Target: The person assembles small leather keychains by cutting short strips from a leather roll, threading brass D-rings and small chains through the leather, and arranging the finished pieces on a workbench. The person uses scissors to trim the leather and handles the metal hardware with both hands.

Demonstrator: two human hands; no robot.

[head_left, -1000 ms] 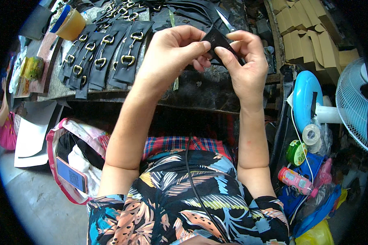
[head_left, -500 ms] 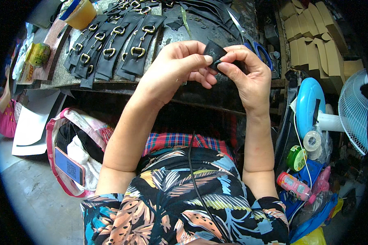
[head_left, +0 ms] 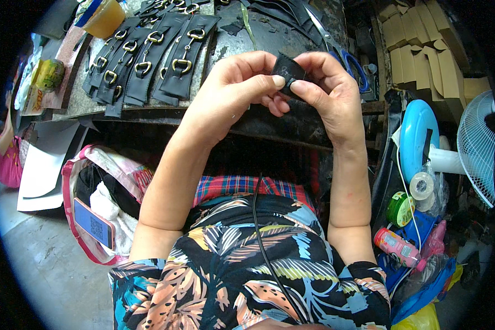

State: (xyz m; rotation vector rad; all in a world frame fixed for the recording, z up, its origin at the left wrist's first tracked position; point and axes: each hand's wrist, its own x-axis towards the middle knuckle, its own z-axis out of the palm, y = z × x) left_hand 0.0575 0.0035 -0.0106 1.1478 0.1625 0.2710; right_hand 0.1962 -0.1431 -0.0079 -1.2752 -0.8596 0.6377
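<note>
A small black leather piece [head_left: 289, 69] sat pinched between both thumbs and forefingers, the left hand [head_left: 236, 88] and right hand [head_left: 329, 91] clamped on it from either side above the dark workbench [head_left: 269, 38]. Beyond the left fingers lay a row of black straps with brass buckles [head_left: 148, 52]. Blue-handled scissors [head_left: 351, 60] rested just past the right fingers. Below the left forearm, an open bag [head_left: 102, 203] held a phone [head_left: 93, 223].
</note>
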